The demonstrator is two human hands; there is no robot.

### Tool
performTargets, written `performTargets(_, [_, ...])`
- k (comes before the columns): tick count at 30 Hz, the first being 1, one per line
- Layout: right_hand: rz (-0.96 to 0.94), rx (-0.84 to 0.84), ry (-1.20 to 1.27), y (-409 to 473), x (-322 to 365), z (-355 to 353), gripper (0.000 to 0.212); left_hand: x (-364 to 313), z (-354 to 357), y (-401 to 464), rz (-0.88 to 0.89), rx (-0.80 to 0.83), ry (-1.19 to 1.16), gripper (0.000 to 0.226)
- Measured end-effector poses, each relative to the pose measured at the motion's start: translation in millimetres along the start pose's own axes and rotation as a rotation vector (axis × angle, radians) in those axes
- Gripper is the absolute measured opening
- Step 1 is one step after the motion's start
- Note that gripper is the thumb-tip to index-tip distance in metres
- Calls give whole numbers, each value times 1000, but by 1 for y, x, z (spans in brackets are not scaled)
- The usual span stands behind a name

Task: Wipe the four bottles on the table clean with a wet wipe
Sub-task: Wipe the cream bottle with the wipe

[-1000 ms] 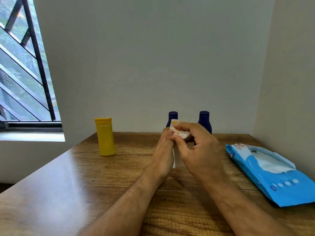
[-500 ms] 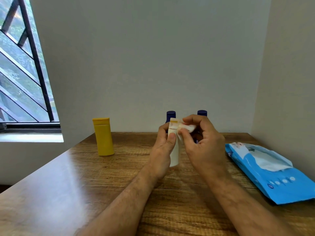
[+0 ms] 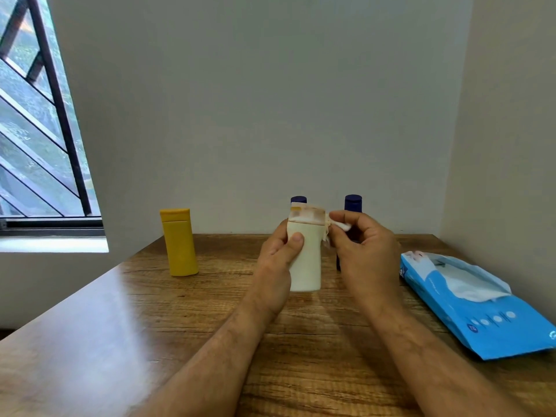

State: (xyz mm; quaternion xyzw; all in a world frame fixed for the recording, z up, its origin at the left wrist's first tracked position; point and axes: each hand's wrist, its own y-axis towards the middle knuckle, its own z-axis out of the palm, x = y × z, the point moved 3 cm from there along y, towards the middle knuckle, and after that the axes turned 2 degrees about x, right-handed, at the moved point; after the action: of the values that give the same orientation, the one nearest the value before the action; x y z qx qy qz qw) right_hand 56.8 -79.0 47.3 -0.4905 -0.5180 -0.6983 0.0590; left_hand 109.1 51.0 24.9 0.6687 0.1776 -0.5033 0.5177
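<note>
My left hand [image 3: 278, 260] grips a cream bottle [image 3: 305, 260] upright above the table, thumb across its front. Its cap end points up. My right hand [image 3: 365, 251] pinches a small white wet wipe [image 3: 341, 225] against the bottle's upper right side, near the cap. A yellow bottle [image 3: 179, 242] stands at the back left. Two dark blue bottles stand behind my hands: only the cap of one [image 3: 298, 200] shows above the cream bottle, and the other [image 3: 353, 203] is partly hidden by my right hand.
A blue pack of wet wipes [image 3: 487, 311] lies open at the right of the wooden table [image 3: 120, 326], a white wipe sticking out. Walls close off the back and right. A barred window [image 3: 36, 130] is at the left.
The cream bottle has turned so its broad front faces me. My right hand with the wipe has slid off the top to the bottle's upper right side.
</note>
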Motion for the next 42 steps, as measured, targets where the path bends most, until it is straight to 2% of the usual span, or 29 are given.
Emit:
performTargets(8, [20, 254, 13, -6, 6, 7, 18, -8, -15, 3, -27, -215, -189, 29])
performTargets(13, [22, 214, 52, -6, 5, 7, 15, -11, -9, 0, -50, -102, -49, 29])
performTargets(17, [20, 135, 37, -2, 5, 4, 16, -10, 1, -1, -60, -37, 78, 48])
performTargets(20, [30, 121, 27, -1, 4, 3, 18, -11, 5, -4, -122, -20, 58, 46])
performTargets(22, [46, 175, 46, -3, 5, 6, 15, -11, 5, -5, -151, -17, 3, 50])
performTargets(25, [67, 303, 112, -9, 7, 12, 14, -10, 2, -4, -169, -17, -91, 68])
performTargets(28, [74, 337, 108, -9, 5, 13, 13, -8, -3, -1, -193, -83, -236, 105])
performTargets(29, [69, 334, 91, -9, 5, 13, 13, -7, -3, 0, -199, -104, -269, 108])
performTargets(32, [62, 284, 51, -7, 5, 12, 12, -5, -5, 3, -203, -169, -277, 85])
performTargets(36, [48, 160, -43, -5, 2, 10, 13, -1, -6, 5, -228, -138, -180, 63])
performTargets(39, [42, 105, -73, -3, 1, 7, 14, 0, -3, 4, -202, -102, -11, 57])
performTargets(42, [26, 66, -80, -3, 0, 6, 15, 4, 2, 3, -201, -36, 79, 65])
